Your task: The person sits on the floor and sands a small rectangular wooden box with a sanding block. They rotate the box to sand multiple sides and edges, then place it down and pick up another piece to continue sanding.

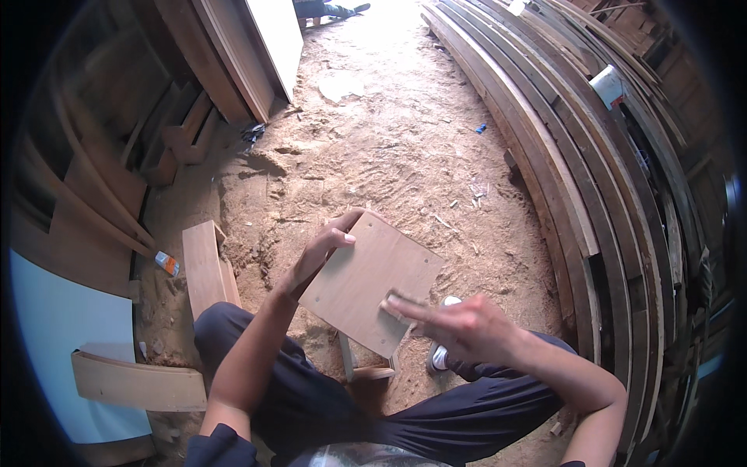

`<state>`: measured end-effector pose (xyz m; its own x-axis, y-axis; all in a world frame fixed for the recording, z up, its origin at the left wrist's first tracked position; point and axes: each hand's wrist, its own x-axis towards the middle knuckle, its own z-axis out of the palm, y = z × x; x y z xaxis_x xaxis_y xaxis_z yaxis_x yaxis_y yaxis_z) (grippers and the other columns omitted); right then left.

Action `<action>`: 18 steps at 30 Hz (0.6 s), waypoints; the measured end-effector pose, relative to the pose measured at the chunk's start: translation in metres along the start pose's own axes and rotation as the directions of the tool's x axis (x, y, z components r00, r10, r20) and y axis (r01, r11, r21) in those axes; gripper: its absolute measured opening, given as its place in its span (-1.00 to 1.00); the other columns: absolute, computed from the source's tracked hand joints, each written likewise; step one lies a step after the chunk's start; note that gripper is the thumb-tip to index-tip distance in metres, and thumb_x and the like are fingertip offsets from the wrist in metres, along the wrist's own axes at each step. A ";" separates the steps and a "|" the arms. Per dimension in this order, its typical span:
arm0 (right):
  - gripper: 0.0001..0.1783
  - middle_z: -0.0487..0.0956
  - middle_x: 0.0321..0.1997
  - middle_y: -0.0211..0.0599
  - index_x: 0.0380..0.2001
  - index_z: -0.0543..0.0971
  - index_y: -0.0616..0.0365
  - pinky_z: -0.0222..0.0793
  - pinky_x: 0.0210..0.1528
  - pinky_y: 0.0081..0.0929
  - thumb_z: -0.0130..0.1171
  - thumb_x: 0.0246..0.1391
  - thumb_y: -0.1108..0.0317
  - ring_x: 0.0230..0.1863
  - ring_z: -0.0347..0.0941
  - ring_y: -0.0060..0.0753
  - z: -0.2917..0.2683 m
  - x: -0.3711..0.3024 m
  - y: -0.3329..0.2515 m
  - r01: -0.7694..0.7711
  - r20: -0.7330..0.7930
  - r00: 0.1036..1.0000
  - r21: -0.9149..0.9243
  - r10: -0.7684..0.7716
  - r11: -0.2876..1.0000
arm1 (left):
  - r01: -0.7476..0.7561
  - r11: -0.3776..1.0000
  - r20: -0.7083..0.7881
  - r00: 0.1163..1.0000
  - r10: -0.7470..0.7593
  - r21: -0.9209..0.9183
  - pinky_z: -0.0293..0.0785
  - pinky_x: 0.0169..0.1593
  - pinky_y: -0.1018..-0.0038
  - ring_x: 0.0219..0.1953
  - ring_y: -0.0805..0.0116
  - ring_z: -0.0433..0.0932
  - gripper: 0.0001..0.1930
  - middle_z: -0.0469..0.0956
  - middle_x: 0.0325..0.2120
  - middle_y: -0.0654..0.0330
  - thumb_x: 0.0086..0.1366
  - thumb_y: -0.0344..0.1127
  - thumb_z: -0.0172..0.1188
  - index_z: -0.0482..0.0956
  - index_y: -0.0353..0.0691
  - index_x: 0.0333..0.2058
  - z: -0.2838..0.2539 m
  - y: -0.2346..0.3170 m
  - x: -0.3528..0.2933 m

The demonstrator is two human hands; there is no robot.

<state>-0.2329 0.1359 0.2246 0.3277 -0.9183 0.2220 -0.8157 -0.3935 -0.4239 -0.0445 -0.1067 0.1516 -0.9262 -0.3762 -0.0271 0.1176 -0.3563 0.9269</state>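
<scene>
A square light-brown wooden panel [366, 272] with small round marks near its corners is tilted in front of me, above my knees. My left hand [320, 251] grips its upper left edge, thumb on the face and the other fingers mostly hidden behind. Over the lower right part of the face, my right hand [467, 323] presses a small flat tan piece [391, 305] under its fingers; its kind is hard to make out. Below the panel, part of a wooden frame [372, 372] shows, and I cannot tell whether it is joined to the panel.
Sawdust covers the floor [389, 156]. Long stacked boards [545, 156] line the right, with a white container [608, 87] on them. At left lie wooden box pieces [204, 265], a curved wooden piece [140, 381], a pale blue sheet [70, 327] and an orange-and-white packet [166, 264].
</scene>
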 end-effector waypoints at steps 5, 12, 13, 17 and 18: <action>-0.27 0.79 -0.36 -0.21 0.64 0.24 -0.15 0.50 -0.62 -0.42 0.18 0.51 0.25 -0.69 0.54 -0.46 -0.013 0.006 0.026 -0.275 0.011 0.961 0.094 0.275 0.957 | 0.016 0.978 -0.059 0.998 -0.029 -0.206 0.46 0.21 0.40 0.08 0.31 0.53 -0.29 0.49 0.07 0.08 0.30 -0.01 0.12 0.35 -0.27 0.35 -0.013 -0.023 0.013; -0.29 0.58 -0.63 -0.14 0.63 0.27 -0.11 0.50 -0.54 -0.21 0.16 0.51 0.24 -0.72 0.48 -0.34 -0.009 0.022 0.007 -0.261 0.085 0.965 0.177 0.250 0.949 | -0.135 0.988 -0.124 0.984 0.125 -0.080 0.49 0.16 0.39 0.03 0.37 0.51 -0.46 0.47 0.04 0.09 0.35 -0.07 0.13 0.40 -0.18 0.23 -0.009 -0.005 0.023; -0.31 0.56 -0.63 -0.07 0.63 0.29 -0.11 0.51 -0.49 -0.15 0.16 0.51 0.26 -0.72 0.47 -0.28 -0.013 0.023 0.003 -0.286 0.160 0.953 0.175 0.259 0.942 | -0.154 0.986 -0.166 0.976 0.141 -0.064 0.49 0.13 0.40 0.01 0.39 0.50 -0.51 0.47 0.02 0.12 0.35 -0.09 0.14 0.41 -0.17 0.18 -0.006 -0.004 0.025; -0.47 0.53 -0.69 -0.29 0.58 0.39 -0.15 0.50 -0.56 -0.30 -0.03 0.65 0.19 -0.68 0.52 -0.52 -0.025 0.030 0.039 -0.529 0.049 0.846 0.214 0.532 0.821 | -0.161 0.987 -0.226 0.960 0.163 0.027 0.44 -0.02 0.49 -0.10 0.48 0.45 -0.66 0.46 -0.13 0.27 0.33 -0.12 0.18 0.44 -0.13 -0.02 -0.031 -0.012 0.031; -0.48 0.54 -0.69 -0.34 0.56 0.40 -0.10 0.47 -0.59 -0.37 -0.06 0.67 0.14 -0.69 0.46 -0.61 -0.018 0.031 0.041 -0.486 0.031 0.871 0.196 0.490 0.852 | -0.120 0.988 -0.268 0.953 0.143 0.099 0.38 -0.12 0.54 -0.21 0.54 0.41 -0.72 0.42 -0.26 0.35 0.36 -0.10 0.17 0.48 -0.14 -0.12 -0.033 -0.012 0.034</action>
<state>-0.2649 0.0925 0.2303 -0.0997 -0.9941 -0.0418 -0.7605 0.1032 -0.6411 -0.0657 -0.1431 0.1272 -0.7694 -0.6387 0.0064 0.1920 -0.2218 0.9560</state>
